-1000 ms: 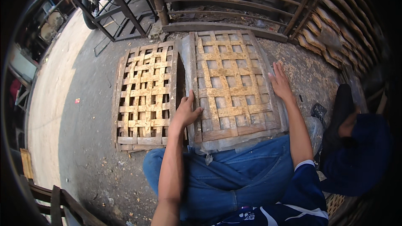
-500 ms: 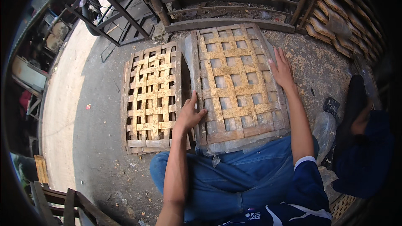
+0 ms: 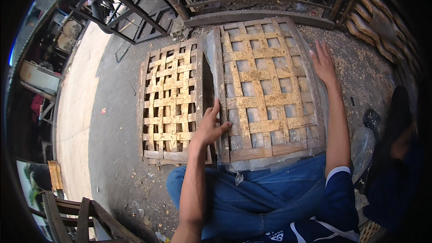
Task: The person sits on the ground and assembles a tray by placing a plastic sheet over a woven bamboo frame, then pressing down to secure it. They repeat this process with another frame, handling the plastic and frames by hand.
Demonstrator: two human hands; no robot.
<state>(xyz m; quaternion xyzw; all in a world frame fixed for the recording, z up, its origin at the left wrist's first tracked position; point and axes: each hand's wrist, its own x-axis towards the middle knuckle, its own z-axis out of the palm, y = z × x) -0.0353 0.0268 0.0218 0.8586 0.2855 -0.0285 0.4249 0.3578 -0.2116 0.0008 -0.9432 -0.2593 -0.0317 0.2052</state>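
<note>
A large woven lattice panel point(image 3: 274, 75) of pale flat strips in a wooden frame lies before my knees, with clear plastic sheeting point(image 3: 211, 58) showing along its edges. My left hand point(image 3: 209, 126) rests at its left edge, thumb stretched over the frame and index finger pointing forward; the other fingers are partly hidden. Beyond the panel's right edge, my right hand point(image 3: 325, 65) is open with fingers spread, apart from the frame. A second, narrower lattice panel point(image 3: 173, 103), with dark gaps between its strips, lies to the left on what looks like a stack.
A dark metal frame point(image 3: 126, 11) stands at far left, and a slatted wooden rack point(image 3: 256, 17) runs across the back. Stacked pale slabs point(image 3: 371, 22) lean at far right. Crumpled clear plastic point(image 3: 363, 146) and another person's dark-clothed leg point(image 3: 400, 121) are at right.
My right hand has come off the large panel's right edge and moved outward, fingers spreading. My left hand stays at the left edge. The whole view has shifted slightly.
</note>
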